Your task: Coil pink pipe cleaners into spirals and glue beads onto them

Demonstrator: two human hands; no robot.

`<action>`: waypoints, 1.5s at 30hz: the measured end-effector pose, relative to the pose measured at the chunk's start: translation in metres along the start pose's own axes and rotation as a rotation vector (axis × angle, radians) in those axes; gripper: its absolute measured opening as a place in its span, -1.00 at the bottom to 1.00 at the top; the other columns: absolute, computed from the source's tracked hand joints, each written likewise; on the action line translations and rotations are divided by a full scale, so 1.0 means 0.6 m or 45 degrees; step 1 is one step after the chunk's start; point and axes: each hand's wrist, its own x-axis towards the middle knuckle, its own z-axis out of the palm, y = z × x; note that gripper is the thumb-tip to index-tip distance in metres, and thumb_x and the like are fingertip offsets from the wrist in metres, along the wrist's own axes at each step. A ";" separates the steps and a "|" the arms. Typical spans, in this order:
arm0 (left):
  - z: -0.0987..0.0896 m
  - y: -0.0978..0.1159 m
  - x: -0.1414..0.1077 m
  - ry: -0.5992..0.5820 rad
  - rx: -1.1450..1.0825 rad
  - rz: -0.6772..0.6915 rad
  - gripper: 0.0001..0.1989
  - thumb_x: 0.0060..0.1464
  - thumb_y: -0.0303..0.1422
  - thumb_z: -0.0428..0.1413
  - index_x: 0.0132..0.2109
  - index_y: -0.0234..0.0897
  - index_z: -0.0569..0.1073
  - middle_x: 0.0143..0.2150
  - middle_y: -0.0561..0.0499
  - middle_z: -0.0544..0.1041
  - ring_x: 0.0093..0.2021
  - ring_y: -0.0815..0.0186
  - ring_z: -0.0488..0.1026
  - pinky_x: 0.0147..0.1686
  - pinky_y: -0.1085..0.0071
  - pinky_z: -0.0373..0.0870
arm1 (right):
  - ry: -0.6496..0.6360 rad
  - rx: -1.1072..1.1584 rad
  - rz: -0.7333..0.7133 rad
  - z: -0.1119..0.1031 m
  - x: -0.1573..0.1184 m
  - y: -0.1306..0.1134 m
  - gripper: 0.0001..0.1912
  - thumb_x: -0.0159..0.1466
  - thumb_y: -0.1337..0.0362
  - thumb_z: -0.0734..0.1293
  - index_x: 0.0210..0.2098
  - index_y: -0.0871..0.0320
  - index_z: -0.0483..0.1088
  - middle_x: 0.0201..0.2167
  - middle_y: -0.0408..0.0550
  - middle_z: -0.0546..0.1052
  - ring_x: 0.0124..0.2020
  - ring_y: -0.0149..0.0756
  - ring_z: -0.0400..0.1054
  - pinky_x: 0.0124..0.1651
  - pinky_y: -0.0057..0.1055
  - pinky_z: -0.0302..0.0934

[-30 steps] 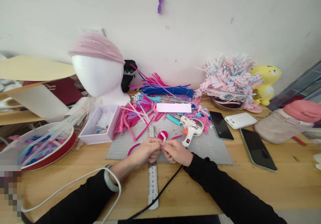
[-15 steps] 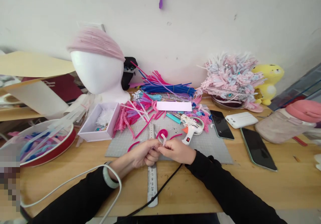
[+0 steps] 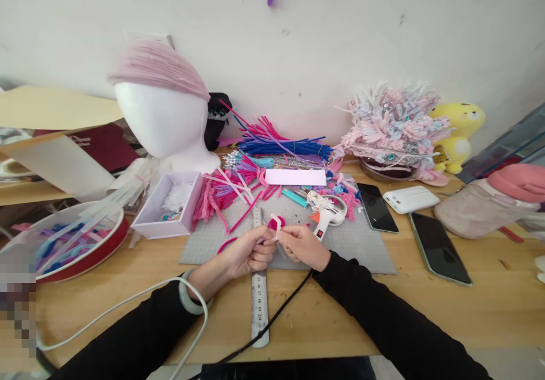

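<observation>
Between my two hands, over the grey cutting mat, is a short pale pink pipe cleaner, its bent end sticking up above the fingertips. My left hand is closed, pinching its lower part. Thumb and fingers of my right hand pinch it from the other side. Just behind lies a magenta pipe cleaner coil, partly covered. A steel ruler runs under my left hand toward the table's front edge. To the right of my right hand, a white glue gun rests on the mat.
Bundles of pink and blue pipe cleaners lie at the back. Left stand a white mannequin head, a lilac box and a red-rimmed tub. Phones, a power bank and a fluffy headpiece occupy the right. Cables cross the front.
My right hand's fingers have shifted slightly and extended along the pale pink pipe cleaner, whose bent end now stands higher. The whole view has tilted slightly.
</observation>
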 end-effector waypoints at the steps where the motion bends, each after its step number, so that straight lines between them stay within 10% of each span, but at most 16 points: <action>1: 0.002 0.000 -0.002 0.026 0.051 0.061 -0.78 -0.12 -0.39 -0.05 -0.63 -0.29 0.09 -0.75 0.26 -0.15 -0.76 0.59 -0.28 -0.84 0.67 -0.30 | 0.114 -0.081 -0.100 -0.004 -0.003 -0.003 -0.67 0.16 0.18 0.11 -0.68 0.15 0.05 -0.79 -0.32 0.06 -0.78 -0.58 -0.07 -0.70 -0.57 -0.12; 7: 0.005 -0.001 -0.011 0.116 0.283 0.244 -0.88 -0.01 -0.34 -0.03 -0.44 -0.29 0.23 -0.71 0.27 -0.10 -0.73 0.58 -0.26 -0.80 0.68 -0.26 | 0.336 -0.816 -0.658 -0.026 -0.021 -0.009 -0.79 0.20 0.29 0.13 -0.27 0.20 0.35 -0.54 -0.13 0.45 -0.58 -0.47 0.26 -0.46 -0.54 0.12; 19: 0.007 -0.010 -0.005 0.260 0.520 0.407 -0.86 -0.06 -0.35 0.01 -0.46 -0.36 0.31 -0.74 0.27 -0.07 -0.74 0.60 -0.20 -0.75 0.61 -0.24 | 0.380 -1.542 -1.008 -0.022 -0.018 0.007 -0.71 0.24 0.36 0.06 -0.22 0.26 0.37 -0.43 -0.04 0.53 -0.50 -0.38 0.38 -0.48 -0.50 0.15; 30: 0.018 -0.021 0.002 0.637 1.131 0.566 -0.83 -0.17 -0.42 -0.08 -0.50 -0.34 0.40 -0.81 0.22 0.12 -0.76 0.52 0.01 -0.73 0.57 -0.07 | 0.014 -1.443 -0.493 -0.011 -0.015 -0.006 -0.73 0.22 0.36 0.08 -0.33 0.26 0.39 -0.51 0.02 0.50 -0.50 -0.34 0.36 -0.46 -0.47 0.08; 45: 0.018 -0.024 0.007 0.756 1.329 0.659 -0.82 -0.20 -0.49 -0.09 -0.58 -0.35 0.39 -0.66 0.13 0.28 -0.62 0.47 0.14 -0.63 0.58 0.06 | 0.095 -1.628 -0.240 0.028 -0.010 0.013 -0.75 0.21 0.35 0.07 -0.19 0.33 0.26 -0.47 0.12 0.47 -0.48 -0.20 0.38 -0.52 -0.42 0.10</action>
